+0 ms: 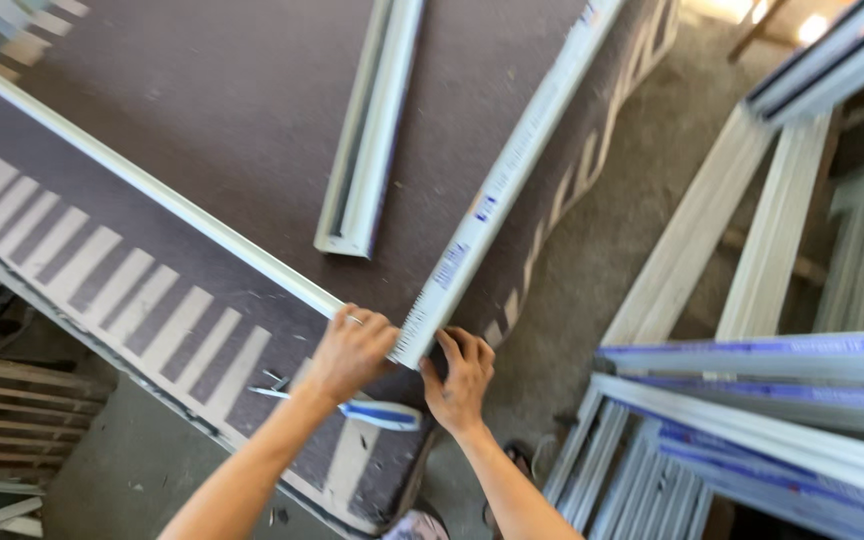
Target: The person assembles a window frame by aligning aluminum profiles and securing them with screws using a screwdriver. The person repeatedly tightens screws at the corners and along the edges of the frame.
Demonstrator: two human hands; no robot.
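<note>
Two long white plastic profiles meet at a corner near the table's front edge. One profile (152,190) runs from the far left; the other (512,170), with blue-printed film, runs up to the right. My left hand (352,350) presses on the corner where they join, fingers curled over the left profile's end. Beside it, my right hand (462,375) grips the end of the filmed profile from the right. A blue-and-white tool (377,412) lies on the table just below my left wrist.
A short white profile piece (372,130) lies on the dark brown table (232,90), which has pale stripes along its edges. Stacked white and blue-filmed frames (772,400) lean at the right. Wooden slats (12,400) sit at the lower left.
</note>
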